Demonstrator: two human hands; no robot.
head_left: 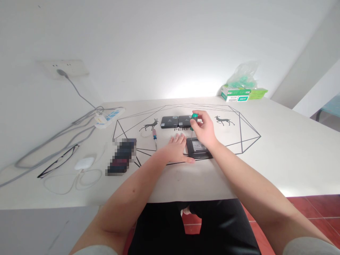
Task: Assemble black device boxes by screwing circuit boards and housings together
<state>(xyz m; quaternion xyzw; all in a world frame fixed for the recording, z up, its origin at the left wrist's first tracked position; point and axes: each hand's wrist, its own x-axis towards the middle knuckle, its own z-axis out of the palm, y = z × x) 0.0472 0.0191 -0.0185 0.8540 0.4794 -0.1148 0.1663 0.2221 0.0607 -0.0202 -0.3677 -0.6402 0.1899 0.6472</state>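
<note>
1. right hand [204,132] grips the green-handled screwdriver [194,117] upright, tip down on the dark drive [199,150].
2. left hand [176,150] lies open and flat on the table [278,152], against the drive's left edge.
3. a second screwdriver [154,135] lies just left; two black boxes [169,122] sit behind.

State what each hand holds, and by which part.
The right hand holds a screwdriver by its green handle; the left hand holds nothing, lying flat beside the black box.

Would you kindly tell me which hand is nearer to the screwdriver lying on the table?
Left. The left hand rests flat just right of the lying screwdriver; the right hand is farther right, holding a green-handled screwdriver upright over a dark box.
</note>
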